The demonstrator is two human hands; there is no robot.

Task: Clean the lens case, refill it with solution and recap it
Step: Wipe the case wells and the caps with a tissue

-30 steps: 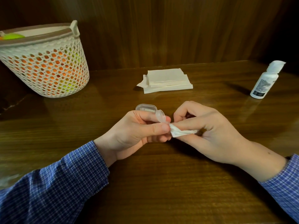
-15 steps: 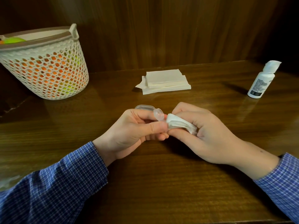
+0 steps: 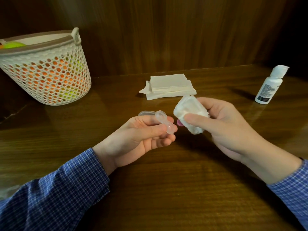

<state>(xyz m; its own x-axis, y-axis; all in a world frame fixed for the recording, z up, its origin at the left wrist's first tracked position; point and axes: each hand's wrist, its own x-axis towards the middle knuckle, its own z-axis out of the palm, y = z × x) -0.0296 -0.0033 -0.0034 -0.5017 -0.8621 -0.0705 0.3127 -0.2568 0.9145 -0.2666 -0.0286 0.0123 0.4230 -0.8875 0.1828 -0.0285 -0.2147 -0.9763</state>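
Nearest the camera, two blue checked sleeves (image 3: 55,197) are seen coming in from the lower corners over a dark wooden table (image 3: 166,189). The left hand (image 3: 133,140), at about 9 o'clock from the middle of the view, is curled round a clear lens case (image 3: 164,122), which is pinched between thumb and fingers and held above the table; one of its wells is turned towards 3 o'clock. Just behind the left fingers, at 11 o'clock from them, a clear cap-like piece (image 3: 145,113) is seen; whether it is joined to the case cannot be told. The right hand (image 3: 221,127), at 3 o'clock from the case and apart from it, is closed on a crumpled white tissue (image 3: 190,114), gripped under the thumb. A small pink item (image 3: 180,122) is glimpsed between case and tissue and cannot be identified.

Farther off, at 12 o'clock, a stack of folded tissues (image 3: 169,85) is laid on the table. At 2 o'clock a white solution bottle (image 3: 270,85) is stood upright, its flip cap raised. At 10 o'clock a white perforated basket (image 3: 48,72) with orange and green contents is set against the wooden wall.
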